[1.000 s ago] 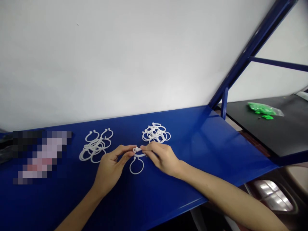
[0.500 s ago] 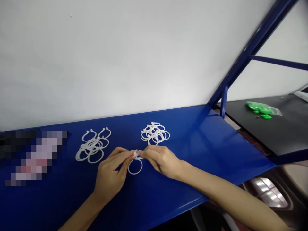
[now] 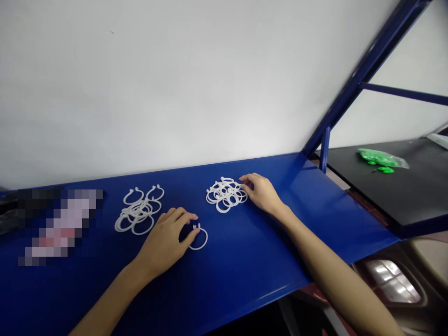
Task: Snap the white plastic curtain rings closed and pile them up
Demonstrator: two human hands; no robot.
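My left hand (image 3: 168, 240) is open above the blue tabletop, its thumb and index finger apart. Beside the thumb lies a single white plastic shower curtain ring (image 3: 203, 243), its two knobbed ends slightly apart; the thumb covers part of it. My right hand (image 3: 261, 190) reaches to the right edge of a heap of similar white rings (image 3: 223, 207), thumb and index finger apart, with nothing visibly gripped. It cannot be told whether the fingertips touch a ring. Left of my left hand lies another group of white rings (image 3: 143, 232), several with gaps between their knobs.
The blue table (image 3: 245, 289) meets a pale wall at the back. A pixelated pinkish item (image 3: 66, 228) lies at the far left. Blue frame bars (image 3: 350, 88) rise on the right. Beyond them a black table (image 3: 378, 191) bears a bag of green pieces (image 3: 378, 157).
My hands have moved apart. The left has let go and opened over the single ring; the right has moved up and right to the right-hand heap.
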